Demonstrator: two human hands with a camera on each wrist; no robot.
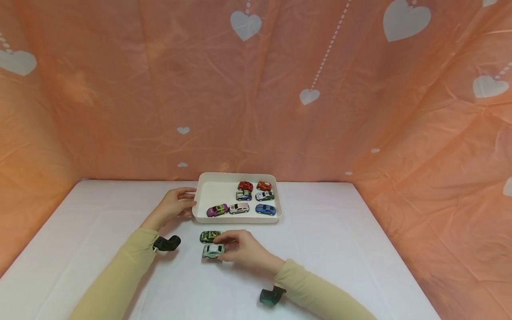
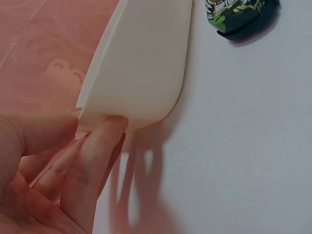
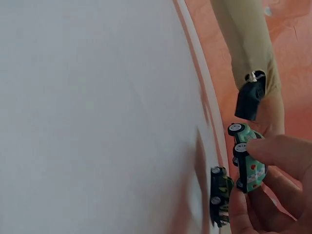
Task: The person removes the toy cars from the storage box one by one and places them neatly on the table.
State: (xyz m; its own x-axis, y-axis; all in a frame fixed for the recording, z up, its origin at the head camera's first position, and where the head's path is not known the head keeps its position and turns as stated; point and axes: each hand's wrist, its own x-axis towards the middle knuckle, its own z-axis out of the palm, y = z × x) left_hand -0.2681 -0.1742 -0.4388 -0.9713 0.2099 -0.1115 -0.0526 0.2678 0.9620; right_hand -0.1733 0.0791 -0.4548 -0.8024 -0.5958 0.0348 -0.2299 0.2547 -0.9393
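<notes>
The mint-green toy car [image 1: 212,251] is pinched upright near the white tray [image 1: 216,192].

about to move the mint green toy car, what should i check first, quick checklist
1. Right grip holds the mint-green toy car: ok, pinched.
2. Mint-green toy car off the white table: ok, looks raised.
3. Right grip clear of the camouflage toy car: cannot tell, they overlap.
4. Left grip touches the white tray: ok, at its left end.
5. Bare room in the tray: ok, upper left.

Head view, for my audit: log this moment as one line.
left hand: touches white tray; right hand: holds mint car; camouflage car: on table
</notes>
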